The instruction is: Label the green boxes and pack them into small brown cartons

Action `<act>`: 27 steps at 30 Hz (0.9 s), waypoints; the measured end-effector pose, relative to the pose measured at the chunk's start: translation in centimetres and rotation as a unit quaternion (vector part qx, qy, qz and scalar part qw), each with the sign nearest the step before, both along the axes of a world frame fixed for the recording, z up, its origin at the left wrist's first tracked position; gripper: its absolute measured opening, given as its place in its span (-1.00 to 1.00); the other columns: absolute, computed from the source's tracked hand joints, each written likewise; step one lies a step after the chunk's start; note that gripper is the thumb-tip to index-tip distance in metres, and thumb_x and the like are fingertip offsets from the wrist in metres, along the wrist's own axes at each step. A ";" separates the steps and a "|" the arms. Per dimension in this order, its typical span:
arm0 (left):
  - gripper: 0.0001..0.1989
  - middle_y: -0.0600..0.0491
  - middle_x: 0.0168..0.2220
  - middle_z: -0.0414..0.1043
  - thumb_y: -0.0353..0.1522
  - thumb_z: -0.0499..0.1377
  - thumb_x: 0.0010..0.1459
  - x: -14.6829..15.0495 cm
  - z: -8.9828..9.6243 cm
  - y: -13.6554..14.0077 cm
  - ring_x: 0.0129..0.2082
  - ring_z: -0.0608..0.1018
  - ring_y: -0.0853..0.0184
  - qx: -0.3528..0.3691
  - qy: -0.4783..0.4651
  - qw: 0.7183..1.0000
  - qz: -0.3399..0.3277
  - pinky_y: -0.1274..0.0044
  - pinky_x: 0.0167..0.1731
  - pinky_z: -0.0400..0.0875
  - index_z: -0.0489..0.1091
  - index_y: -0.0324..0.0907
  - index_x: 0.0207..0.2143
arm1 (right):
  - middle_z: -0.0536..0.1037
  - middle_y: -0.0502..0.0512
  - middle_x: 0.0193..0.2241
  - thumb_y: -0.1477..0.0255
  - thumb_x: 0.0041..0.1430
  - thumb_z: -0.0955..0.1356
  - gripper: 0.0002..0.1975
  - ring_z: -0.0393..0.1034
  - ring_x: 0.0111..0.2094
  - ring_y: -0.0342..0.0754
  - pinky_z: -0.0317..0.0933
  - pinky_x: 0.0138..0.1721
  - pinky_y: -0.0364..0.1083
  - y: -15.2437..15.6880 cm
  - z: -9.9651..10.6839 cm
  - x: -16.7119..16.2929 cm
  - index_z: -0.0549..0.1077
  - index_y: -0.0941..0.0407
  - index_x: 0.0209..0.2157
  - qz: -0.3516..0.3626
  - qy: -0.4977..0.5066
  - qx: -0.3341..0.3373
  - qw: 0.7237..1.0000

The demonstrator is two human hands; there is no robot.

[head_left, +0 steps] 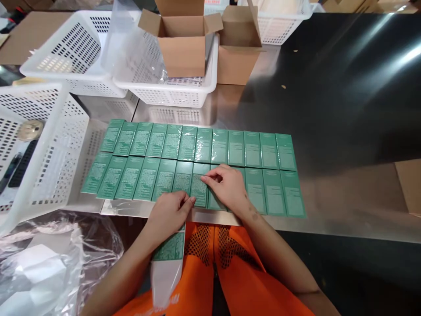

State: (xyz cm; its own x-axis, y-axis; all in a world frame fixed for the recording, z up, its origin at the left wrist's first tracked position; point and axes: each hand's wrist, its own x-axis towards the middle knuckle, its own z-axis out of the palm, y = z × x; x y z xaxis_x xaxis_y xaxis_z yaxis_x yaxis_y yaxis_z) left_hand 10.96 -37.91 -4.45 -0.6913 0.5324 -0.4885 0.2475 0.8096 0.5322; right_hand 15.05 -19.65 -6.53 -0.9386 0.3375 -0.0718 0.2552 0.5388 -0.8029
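Note:
Two rows of slim green boxes (148,177) lie flat, side by side, on the metal table. My left hand (171,215) is closed at the near edge of the front row, thumb and index fingertips by the bottom of one box. Out from under this hand hangs a green-and-white strip (169,246), which looks like a label sheet, down over my lap. My right hand (226,186) rests over the front row with thumb and index pinched at a middle box (199,186). Whatever is between those fingertips is too small to make out.
White perforated baskets (179,97) stand behind and to the left. One carries an open cardboard box (184,57); another open carton (235,66) stands beside it. Clear plastic wrapping (95,245) lies at lower left. A cardboard piece (409,184) sits at the right edge.

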 end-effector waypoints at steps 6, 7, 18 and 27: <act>-0.60 0.11 -0.63 0.28 -0.17 -0.02 0.27 -0.1 0.0 0.3 -0.57 0.30 0.33 -0.032 -0.007 0.999 -0.007 0.48 -0.47 -0.08 0.17 -0.12 -0.61 | 0.52 -0.02 -0.49 0.42 0.09 0.50 -0.91 0.36 -0.48 -0.14 0.20 -0.36 -0.13 0.0 -0.3 0.2 0.59 0.08 -0.47 0.002 0.002 0.009 1.000; -0.60 0.11 -0.63 0.28 -0.18 -0.02 0.27 -0.1 0.1 0.4 -0.57 0.30 0.34 -0.037 -0.007 0.999 -0.005 0.48 -0.47 -0.08 0.17 -0.12 -0.61 | 0.52 -0.02 -0.49 0.42 0.09 0.50 -0.91 0.36 -0.48 -0.14 0.20 -0.36 -0.13 -0.1 -0.4 0.2 0.59 0.08 -0.47 0.001 0.003 0.012 1.000; -0.62 0.08 -0.60 0.35 -0.21 -0.01 0.28 0.0 0.5 0.9 -0.54 0.35 0.33 -0.071 0.002 0.997 -0.010 0.47 -0.46 -0.08 0.20 -0.13 -0.60 | 0.52 -0.02 -0.50 0.43 0.10 0.49 -0.91 0.36 -0.49 -0.14 0.20 -0.39 -0.15 -0.3 -1.0 0.6 0.59 0.08 -0.47 -0.011 0.030 0.027 0.999; -0.63 0.07 -0.58 0.38 -0.22 -0.01 0.27 0.0 0.5 1.1 -0.53 0.37 0.30 -0.080 -0.001 0.997 -0.012 0.47 -0.46 -0.06 0.22 -0.13 -0.59 | 0.51 0.00 -0.50 0.40 0.13 0.47 -0.90 0.38 -0.47 -0.12 0.21 -0.39 -0.15 -0.5 -1.4 0.7 0.59 0.08 -0.45 -0.008 0.059 0.042 0.997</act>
